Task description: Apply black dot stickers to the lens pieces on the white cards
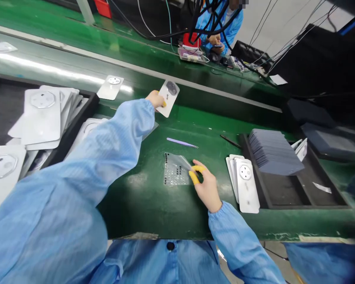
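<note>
My left hand (156,99), with a yellow finger cot showing, reaches to the far side of the green bench and grips a white phone back cover (167,101) by its lower left edge. The cover has a dark round camera area. Closer in, my right hand (206,184) pinches the lifted right corner of a clear plastic sheet (177,173) between two fingers in yellow cots. Small black stickers sit in rows on that sheet, which otherwise lies on the bench. Purple tweezers (182,142) lie just beyond it.
Stacked white covers (43,118) fill part of a black tray at left; another cover (110,87) lies on the metal strip. At right are several covers (247,185) and a black divided tray (284,207) holding grey sheets (273,152). A person in blue (235,25) works opposite.
</note>
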`<action>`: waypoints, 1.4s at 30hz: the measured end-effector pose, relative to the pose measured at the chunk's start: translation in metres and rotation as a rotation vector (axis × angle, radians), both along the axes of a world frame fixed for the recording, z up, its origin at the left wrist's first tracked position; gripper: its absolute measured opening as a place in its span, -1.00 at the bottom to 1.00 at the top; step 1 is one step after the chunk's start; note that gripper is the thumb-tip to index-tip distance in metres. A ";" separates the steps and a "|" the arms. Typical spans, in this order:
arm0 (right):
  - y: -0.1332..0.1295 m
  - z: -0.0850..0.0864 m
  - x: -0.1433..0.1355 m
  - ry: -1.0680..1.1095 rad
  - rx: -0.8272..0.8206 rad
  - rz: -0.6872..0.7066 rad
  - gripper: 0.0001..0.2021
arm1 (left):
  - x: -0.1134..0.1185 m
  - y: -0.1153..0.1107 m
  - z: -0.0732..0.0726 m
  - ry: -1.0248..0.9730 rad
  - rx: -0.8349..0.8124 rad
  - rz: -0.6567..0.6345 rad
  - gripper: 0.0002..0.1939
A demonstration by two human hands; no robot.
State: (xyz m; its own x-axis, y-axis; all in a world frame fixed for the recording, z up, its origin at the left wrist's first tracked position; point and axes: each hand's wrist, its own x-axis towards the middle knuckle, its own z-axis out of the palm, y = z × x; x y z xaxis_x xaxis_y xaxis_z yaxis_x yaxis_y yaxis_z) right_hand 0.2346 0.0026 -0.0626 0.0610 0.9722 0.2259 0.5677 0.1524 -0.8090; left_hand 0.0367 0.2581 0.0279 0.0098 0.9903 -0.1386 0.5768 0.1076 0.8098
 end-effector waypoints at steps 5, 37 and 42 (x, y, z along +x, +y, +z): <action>-0.010 0.027 0.003 0.581 -0.287 0.071 -0.57 | -0.027 -0.109 -0.009 -0.426 0.083 0.086 -0.20; -0.015 0.006 -0.056 -0.353 0.441 0.419 -0.74 | -0.025 -0.258 -0.080 -0.288 -0.099 -0.196 -0.70; -0.012 0.000 -0.059 -0.086 0.204 0.395 -0.82 | -0.026 -0.260 -0.086 -0.252 -0.068 -0.206 -0.70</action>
